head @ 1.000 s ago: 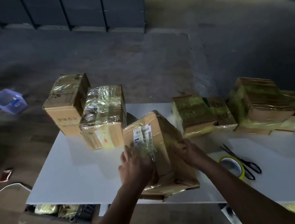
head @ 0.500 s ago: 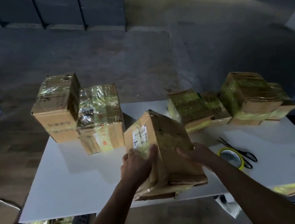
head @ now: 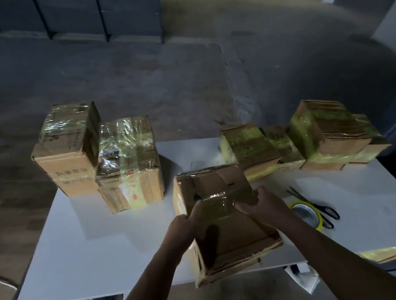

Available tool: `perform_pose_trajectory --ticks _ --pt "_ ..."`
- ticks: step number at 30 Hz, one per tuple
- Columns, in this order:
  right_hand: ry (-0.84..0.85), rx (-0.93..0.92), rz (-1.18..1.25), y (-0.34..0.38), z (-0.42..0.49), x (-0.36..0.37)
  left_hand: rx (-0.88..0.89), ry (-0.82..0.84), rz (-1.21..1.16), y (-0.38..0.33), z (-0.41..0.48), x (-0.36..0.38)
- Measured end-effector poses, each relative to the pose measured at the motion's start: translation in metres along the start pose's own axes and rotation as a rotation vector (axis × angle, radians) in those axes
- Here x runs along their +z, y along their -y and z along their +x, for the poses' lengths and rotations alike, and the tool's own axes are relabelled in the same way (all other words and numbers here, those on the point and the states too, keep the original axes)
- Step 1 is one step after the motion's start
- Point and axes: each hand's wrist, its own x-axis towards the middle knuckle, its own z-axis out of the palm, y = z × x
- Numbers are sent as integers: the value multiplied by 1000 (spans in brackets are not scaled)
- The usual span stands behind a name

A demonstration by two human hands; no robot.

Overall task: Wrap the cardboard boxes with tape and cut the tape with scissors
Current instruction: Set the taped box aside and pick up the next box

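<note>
left hand (head: 183, 228) and right hand (head: 262, 207) fingers are grasping cardboard box (head: 228, 239) on white surface (head: 92, 261); taped boxes (head: 127, 162), tape roll (head: 309, 215), scissors (head: 327, 213) are lying there; grey floor (head: 124, 70) beyond.

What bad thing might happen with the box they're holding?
The box is tipped up and pokes past the near edge of the table, gripped by the left hand and right hand; it might slip off and fall. Its bottom edge looks ragged, so it might gape open. The right forearm is close to the tape roll and scissors and might knock them.
</note>
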Motion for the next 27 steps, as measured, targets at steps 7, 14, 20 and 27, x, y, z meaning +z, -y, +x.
perform_pose_trajectory --ticks 7,14,20,27 --pt "11 -46 -35 -1 7 5 -11 -136 -146 14 4 5" --pt "-10 -33 -13 2 9 0 -14 -262 -101 10 6 13" --pt "-132 -139 67 9 4 -6 -61 -334 -221 4 10 15" --pt "-289 -306 139 30 -6 -14 83 -222 -169 -1 14 13"
